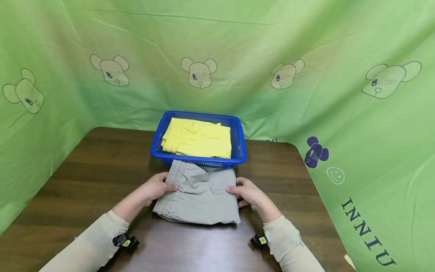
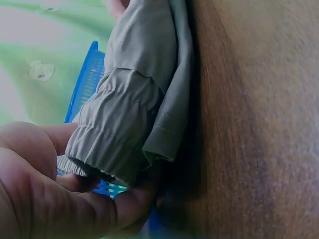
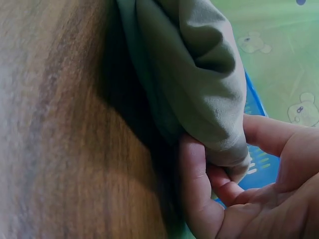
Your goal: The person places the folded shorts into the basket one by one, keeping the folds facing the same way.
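A folded pair of grey shorts [image 1: 207, 196] with a gathered elastic waistband lies between the two hands, in front of the basket. My left hand [image 1: 157, 187] grips the waistband end, thumb on top and fingers underneath. At the opposite end my right hand [image 1: 249, 193] pinches the folded edge the same way. In the left wrist view the ribbed waistband [image 2: 112, 129] sits between thumb and fingers. The right wrist view shows fingers [image 3: 194, 174] under the rounded grey fold [image 3: 214, 109]. Behind the shorts, a blue basket [image 1: 242, 151] holds folded yellow shorts [image 1: 200, 138].
The brown wooden table [image 1: 292, 234] reaches out on both sides of the shorts. A green printed cloth [image 1: 238, 34] hangs behind and along the sides. The basket's front rim is right beside the shorts' far edge. Black wrist bands [image 1: 124, 240] show below both hands.
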`<state>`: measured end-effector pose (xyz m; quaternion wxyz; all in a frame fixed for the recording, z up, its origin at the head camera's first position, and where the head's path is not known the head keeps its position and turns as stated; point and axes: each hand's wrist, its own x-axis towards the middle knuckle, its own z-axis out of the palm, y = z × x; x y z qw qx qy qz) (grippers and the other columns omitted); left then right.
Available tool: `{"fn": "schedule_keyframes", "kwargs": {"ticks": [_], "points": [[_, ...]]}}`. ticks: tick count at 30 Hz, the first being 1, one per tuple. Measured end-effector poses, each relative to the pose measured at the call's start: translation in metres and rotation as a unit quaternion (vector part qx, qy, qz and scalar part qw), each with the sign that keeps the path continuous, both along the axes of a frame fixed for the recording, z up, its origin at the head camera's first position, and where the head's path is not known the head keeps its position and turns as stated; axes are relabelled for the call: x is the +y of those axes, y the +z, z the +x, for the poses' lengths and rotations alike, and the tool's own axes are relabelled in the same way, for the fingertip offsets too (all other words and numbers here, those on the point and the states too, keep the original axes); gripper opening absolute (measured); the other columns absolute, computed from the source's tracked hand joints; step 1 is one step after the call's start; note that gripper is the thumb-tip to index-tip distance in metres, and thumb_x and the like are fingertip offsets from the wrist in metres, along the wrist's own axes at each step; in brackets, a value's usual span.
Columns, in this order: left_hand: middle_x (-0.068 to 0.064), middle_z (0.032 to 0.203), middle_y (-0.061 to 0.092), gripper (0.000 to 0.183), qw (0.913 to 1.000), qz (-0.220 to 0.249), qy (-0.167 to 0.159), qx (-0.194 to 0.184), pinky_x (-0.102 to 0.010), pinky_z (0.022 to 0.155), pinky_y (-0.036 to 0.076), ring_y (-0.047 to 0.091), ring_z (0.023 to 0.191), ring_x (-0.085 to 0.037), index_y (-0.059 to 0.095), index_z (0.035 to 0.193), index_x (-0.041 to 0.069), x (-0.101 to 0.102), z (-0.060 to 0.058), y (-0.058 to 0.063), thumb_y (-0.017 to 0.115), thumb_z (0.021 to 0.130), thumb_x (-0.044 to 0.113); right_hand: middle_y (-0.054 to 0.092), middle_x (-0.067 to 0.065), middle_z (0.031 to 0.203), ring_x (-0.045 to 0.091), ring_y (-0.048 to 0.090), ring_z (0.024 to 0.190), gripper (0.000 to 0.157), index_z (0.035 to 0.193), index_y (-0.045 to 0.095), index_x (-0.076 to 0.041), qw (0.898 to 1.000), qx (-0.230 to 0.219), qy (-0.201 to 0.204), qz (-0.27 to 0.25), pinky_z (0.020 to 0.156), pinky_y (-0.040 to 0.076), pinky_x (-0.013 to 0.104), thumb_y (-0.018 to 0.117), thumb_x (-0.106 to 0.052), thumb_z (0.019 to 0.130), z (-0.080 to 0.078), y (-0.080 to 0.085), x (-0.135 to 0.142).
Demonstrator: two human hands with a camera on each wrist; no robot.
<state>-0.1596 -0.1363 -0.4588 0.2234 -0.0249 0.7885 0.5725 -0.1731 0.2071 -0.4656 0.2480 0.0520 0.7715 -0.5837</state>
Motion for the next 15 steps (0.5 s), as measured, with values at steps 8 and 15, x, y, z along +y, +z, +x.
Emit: {"fn": "schedule_keyframes", "kwargs": {"ticks": [8, 15], "points": [[-0.02, 0.125, 0.065, 0.045, 0.9998, -0.01, -0.017, 0.0, -0.04, 0.092, 0.052, 0.062, 0.108, -0.026, 0.053, 0.136, -0.011, -0.01, -0.009, -0.002, 0.063, 0.102, 0.015, 0.068, 0.01, 0.088, 0.018, 0.067, 0.074, 0.039, 0.121, 0.053, 0.004, 0.999, -0.013, 0.001, -0.03, 0.059, 0.059, 0.035, 0.072, -0.017, 0.094, 0.001, 0.001, -0.002], [-0.02, 0.129, 0.062, 0.051, 0.9992, -0.026, -0.03, 0.001, -0.042, 0.092, 0.052, 0.062, 0.111, -0.028, 0.047, 0.141, -0.009, -0.017, -0.012, -0.001, 0.063, 0.102, 0.02, 0.071, 0.006, 0.082, 0.016, 0.068, 0.072, 0.035, 0.117, 0.058, 0.003, 0.999, -0.017, 0.011, -0.044, 0.058, 0.059, 0.035, 0.072, -0.018, 0.094, 0.003, -0.001, -0.002]]}}
